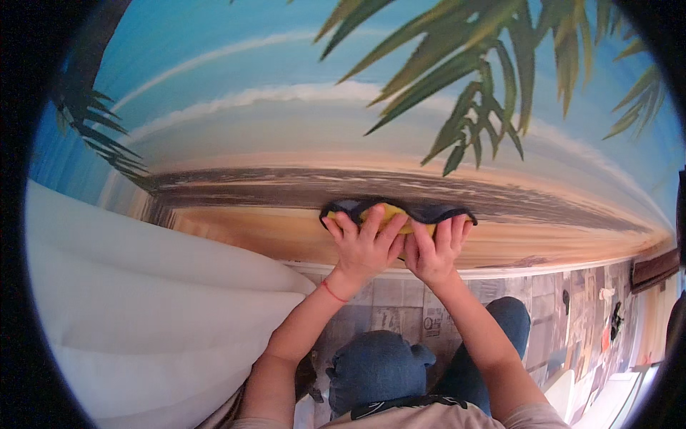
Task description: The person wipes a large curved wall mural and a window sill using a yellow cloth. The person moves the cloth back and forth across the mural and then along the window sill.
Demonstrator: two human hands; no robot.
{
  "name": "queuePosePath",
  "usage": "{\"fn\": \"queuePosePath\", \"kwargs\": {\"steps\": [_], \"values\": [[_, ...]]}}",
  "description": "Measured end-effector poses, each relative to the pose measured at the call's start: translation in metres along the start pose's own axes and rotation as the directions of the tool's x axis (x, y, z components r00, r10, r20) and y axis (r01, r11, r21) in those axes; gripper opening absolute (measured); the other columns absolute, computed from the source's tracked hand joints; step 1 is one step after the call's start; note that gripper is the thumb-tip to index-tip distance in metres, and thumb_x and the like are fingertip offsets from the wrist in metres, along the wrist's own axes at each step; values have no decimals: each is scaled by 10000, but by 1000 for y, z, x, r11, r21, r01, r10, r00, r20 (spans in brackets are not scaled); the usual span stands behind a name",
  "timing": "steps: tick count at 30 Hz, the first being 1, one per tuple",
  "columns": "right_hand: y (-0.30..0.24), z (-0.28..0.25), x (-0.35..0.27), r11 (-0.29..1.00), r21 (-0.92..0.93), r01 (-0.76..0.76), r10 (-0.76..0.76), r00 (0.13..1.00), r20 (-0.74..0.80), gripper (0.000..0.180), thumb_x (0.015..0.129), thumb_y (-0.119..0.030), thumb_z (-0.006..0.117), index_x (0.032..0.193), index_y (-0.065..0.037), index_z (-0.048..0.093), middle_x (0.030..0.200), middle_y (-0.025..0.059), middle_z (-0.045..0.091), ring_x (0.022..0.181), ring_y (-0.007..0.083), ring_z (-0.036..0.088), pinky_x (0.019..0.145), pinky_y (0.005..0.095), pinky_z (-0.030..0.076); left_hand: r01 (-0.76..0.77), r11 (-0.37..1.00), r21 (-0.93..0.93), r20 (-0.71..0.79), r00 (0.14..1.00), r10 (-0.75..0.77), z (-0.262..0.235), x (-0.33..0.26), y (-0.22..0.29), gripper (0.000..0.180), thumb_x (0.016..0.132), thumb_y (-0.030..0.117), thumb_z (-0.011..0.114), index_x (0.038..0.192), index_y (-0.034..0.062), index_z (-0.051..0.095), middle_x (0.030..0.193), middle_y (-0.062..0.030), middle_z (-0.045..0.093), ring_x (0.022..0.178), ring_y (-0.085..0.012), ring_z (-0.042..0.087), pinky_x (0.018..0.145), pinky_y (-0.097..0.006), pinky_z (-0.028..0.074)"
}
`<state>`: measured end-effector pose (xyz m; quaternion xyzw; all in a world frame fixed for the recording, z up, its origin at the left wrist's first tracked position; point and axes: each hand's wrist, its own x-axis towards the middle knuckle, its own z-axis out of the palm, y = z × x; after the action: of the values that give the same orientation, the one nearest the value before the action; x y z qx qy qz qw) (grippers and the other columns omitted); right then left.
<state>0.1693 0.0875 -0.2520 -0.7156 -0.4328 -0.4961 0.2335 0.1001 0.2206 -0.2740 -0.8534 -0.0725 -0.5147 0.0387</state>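
Two bare hands are pressing one cloth against a painted beach scene.
The yellow-and-dark cloth (pixel 391 211) is lying under and just beyond the fingertips, its wavy dark edge standing out above them on the sandy band of the mural (pixel 236 136). The left hand (pixel 359 248) is opening wide, fingers fanned over the cloth's left part; the right hand (pixel 433 252) is resting beside it, fingers extended and less spread, on the right part. One red string (pixel 331 292) is circling the left wrist, one white drape (pixel 143 307) is hanging at left, and two denim-covered knees (pixel 379 365) are showing below.
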Motion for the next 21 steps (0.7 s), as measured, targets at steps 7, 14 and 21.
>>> {"fn": "queuePosePath", "kwargs": {"steps": [7, 14, 21], "values": [[5, 15, -128, 993, 118, 13, -57, 925, 377, 222, 729, -182, 673, 909, -99, 574, 1033, 116, 570, 992, 312, 547, 822, 493, 408, -413, 909, 47, 204, 895, 396, 48, -119, -13, 417, 790, 403, 627, 1191, 289, 623, 1327, 114, 512, 1089, -327, 454, 897, -513, 352], [-25, 0, -139, 961, 83, -264, 220, 910, 352, 507, 769, -152, 688, 1226, -16, 517, 1277, 229, 492, 1205, 443, 456, 1008, 593, 346, -359, 925, -122, 371, 848, 378, 15, -89, -17, 428, 799, 337, 646, 1225, 329, 611, 1242, 130, 550, 1014, -222, 474, 880, -489, 343], [-6, -8, 38, 957, 91, -274, 287, 939, -189, 466, 802, -189, 646, 1251, -82, 575, 1410, 280, 411, 1370, 507, 266, 1132, 599, 107, -188, 982, -24, 23, 982, 189, -32, 64, -4, 361, 938, 398, 494, 1281, 339, 588, 1424, -22, 428, 1402, -538, -31, 1047, -713, -98]]}}
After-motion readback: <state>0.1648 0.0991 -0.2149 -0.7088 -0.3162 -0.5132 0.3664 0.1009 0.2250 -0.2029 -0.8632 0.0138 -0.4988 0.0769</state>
